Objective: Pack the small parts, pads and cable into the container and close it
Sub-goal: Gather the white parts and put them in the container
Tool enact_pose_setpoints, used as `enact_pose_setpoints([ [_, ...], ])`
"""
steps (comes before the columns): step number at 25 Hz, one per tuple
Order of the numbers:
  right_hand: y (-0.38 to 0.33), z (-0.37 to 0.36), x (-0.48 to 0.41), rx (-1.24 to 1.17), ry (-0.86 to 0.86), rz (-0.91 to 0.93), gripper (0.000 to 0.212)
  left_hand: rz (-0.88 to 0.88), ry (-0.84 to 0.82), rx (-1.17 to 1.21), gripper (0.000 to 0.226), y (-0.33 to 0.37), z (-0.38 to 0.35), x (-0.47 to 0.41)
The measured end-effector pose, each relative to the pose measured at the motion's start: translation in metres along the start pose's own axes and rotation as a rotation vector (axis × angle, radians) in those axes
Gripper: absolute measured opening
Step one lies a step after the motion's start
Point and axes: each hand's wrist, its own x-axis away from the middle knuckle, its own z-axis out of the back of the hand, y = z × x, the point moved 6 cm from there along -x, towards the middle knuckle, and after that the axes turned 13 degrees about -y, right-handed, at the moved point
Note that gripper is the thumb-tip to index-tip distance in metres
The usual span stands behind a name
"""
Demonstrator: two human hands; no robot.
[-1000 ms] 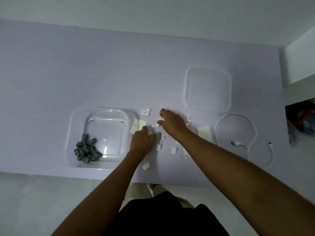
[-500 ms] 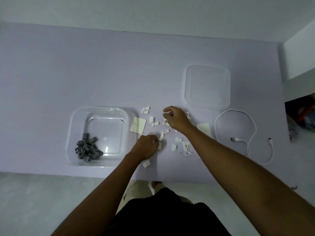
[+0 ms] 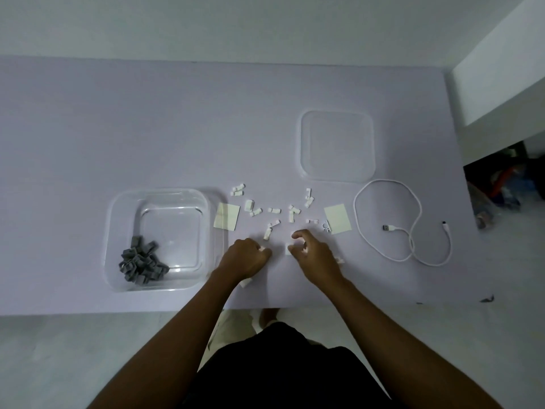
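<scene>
Head-worn view, steeply down onto table [image 3: 147,128]

Bare left forearm [image 3: 180,332], right forearm [image 3: 380,323]; black garment [image 3: 283,376] — plain dark cloth, lower frame.

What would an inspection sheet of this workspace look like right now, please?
Surface: pale lilac table, items spread near its front edge.
Job's things: clear container open, grey parts piled inside; lid lying flat, apart; white parts loose on the table; pads unpacked, one beside the container, one near the cable.
Clutter: dark scraps by the table's right front edge.
Hands: left hand curled, a white part at its fingertips; right hand pinches a white part.
Cables: white cable loosely looped on the table, unpacked.
Surroundings: white wall behind; dark gap with coloured items at right.
</scene>
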Motion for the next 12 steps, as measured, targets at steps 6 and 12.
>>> enact_pose_setpoints([
  [6,-0.001,-0.020,-0.001,0.375,-0.020,-0.063,0.031,-0.079,-0.063,0.287,0.030,-0.002,-0.001,0.007],
  [12,0.002,-0.028,-0.006,-0.394,-0.136,-0.101,0.021,-0.180,-0.349,0.989,0.018,0.004,0.008,0.027],
])
